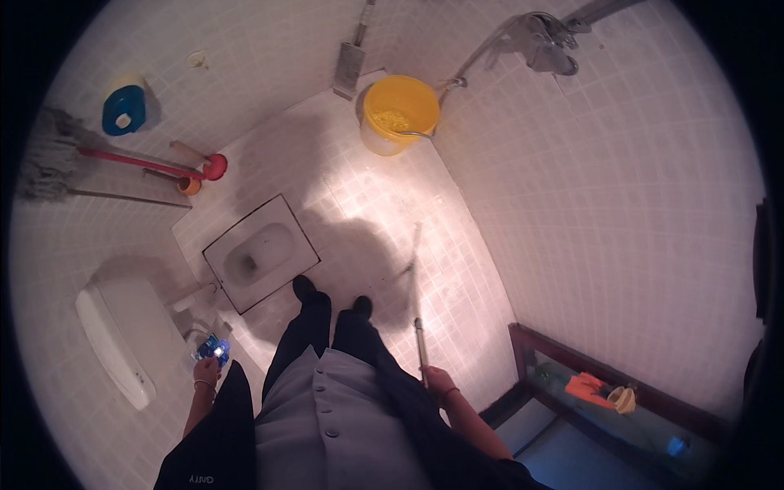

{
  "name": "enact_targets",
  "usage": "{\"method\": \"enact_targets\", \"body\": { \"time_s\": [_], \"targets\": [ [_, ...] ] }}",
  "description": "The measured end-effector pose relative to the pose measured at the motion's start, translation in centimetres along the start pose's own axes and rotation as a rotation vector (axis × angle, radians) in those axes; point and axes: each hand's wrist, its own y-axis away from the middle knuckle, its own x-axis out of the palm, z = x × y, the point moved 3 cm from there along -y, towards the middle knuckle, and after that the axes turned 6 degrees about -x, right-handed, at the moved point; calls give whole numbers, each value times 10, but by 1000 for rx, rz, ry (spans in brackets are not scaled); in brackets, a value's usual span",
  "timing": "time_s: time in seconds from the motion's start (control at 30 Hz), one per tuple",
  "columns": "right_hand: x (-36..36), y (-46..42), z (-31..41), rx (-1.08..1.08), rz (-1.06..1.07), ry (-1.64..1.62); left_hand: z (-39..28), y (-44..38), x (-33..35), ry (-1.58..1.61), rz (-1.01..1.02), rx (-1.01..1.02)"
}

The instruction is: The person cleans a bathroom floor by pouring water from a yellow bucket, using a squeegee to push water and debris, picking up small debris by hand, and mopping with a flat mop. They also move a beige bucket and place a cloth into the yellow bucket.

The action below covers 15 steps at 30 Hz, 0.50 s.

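At the lower left, my left hand (208,369) is closed on a shiny blue item (214,350), whose kind I cannot tell, in front of the white toilet cistern (131,334). My right hand (437,380) grips a long pale pole (420,343) that slants down to the tiled floor beside my feet; its far end is blurred by glare. Ahead of my shoes lies a squat toilet (260,252) set in the floor. Farther off, a yellow bucket (401,107) holds yellowish contents and stands in the far corner.
A red plunger (214,166), an orange-cupped brush (188,185) and upturned mops (49,156) lean at the left wall. A squeegee-like tool (349,64) stands beside the bucket. Shower fittings (545,49) hang on the right wall. Orange gloves (585,389) lie by the dark frame at lower right.
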Motion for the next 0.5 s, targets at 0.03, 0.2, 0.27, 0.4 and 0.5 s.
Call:
{"method": "enact_targets", "body": {
  "time_s": [0.03, 0.2, 0.27, 0.4, 0.5],
  "targets": [
    [-1, -5, -14, -106, 9, 143, -12, -5, -2, -79, 51, 39],
    [-4, 21, 5, -66, 55, 117, -63, -25, 35, -217, 150, 205],
    [-28, 36, 19, 53, 80, -101, -96, -18, 55, -186, 201, 289],
    [-72, 33, 29, -57, 21, -21, -183, 18, 100, -195, 245, 401],
    [-111, -2, 62, -213, -106, 112, -204, 35, 113, -107, 240, 391]
  ]
}}
